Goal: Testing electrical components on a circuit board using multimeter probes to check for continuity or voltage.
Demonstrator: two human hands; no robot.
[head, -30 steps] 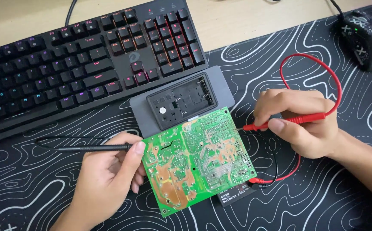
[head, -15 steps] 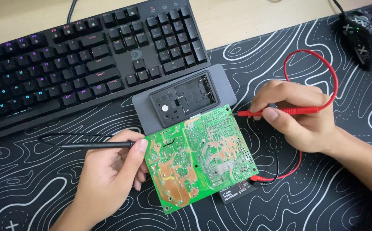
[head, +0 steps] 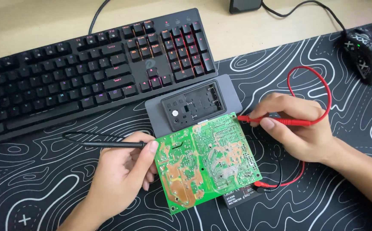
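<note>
Green circuit board, solder side up, tilted, copper-orange patches on its left half, dense silver joints on the right. It sits between the two hands, propped over a dark multimeter lying face down. Left hand pinches the board's left edge with thumb and fingers and also grasps a black probe, which points out to its left. Right hand grips a red probe pen-style, tip at the board's upper right corner, just left of its fingers.

Board hides most of the multimeter; only the open battery bay above it and a bottom edge below it show. Exact tip contact is too small to tell. Left wrist and right forearm are cut off by the frame.

Red lead loops above the right hand and runs under it to plugs below the board's right corner. Black keyboard lies above the left hand, a black mouse far upper right, all on a black desk mat with white contour lines.
</note>
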